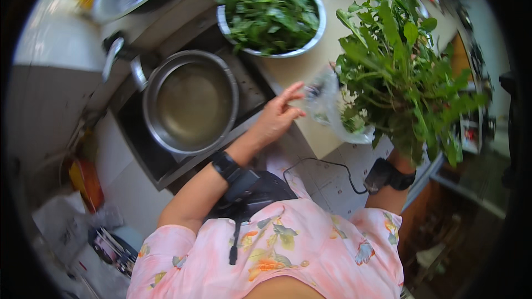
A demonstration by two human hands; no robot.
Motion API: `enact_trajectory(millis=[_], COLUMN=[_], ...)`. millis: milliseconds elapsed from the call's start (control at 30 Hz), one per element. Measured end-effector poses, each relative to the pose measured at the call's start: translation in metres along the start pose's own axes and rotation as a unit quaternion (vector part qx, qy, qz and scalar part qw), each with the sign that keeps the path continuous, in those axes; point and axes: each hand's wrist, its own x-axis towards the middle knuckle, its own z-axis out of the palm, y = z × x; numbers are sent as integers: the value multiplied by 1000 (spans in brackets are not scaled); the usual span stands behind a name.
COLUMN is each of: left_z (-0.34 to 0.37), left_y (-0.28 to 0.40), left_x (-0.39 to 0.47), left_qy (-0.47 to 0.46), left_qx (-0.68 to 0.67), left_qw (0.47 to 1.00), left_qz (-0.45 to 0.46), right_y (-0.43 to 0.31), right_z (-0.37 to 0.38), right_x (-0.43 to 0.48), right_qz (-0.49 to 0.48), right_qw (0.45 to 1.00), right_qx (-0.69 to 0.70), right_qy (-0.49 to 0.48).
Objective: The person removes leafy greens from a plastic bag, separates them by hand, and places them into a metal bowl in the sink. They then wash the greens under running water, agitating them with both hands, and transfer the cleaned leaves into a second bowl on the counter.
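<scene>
A large bunch of leafy greens (399,62) is held up at the right, hiding the fingers of my right hand; only the wrist shows below the leaves. My left hand (279,112) is empty, its fingers apart, and reaches towards a clear plastic bag (332,108) with some greens in it at the counter's edge. A metal bowl (323,29) heaped with leafy greens (274,14) stands behind my left hand. To the left, a steel pan (232,91) holds a shallow, yellowish liquid (193,101).
The pan is on a black stove (137,141). A large metal basin (99,6) stands at the upper left. The pale countertop (291,68) lies between stove and bag. A black cable (320,160) hangs before me. Utensils (112,249) lie at the lower left.
</scene>
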Motion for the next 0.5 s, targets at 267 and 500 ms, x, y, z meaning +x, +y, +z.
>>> enact_trajectory(millis=[267, 500], left_z=[-52, -70], left_y=[-55, -48], left_x=[-55, -67], left_qy=[-40, -27], left_qx=[95, 149], left_qw=[994, 984], left_qz=[-46, -92], right_y=[-6, 51], right_z=[216, 342], right_x=[-60, -88], right_qz=[-24, -48], right_qw=[938, 785], right_qx=[-46, -324], right_qy=[-344, -526])
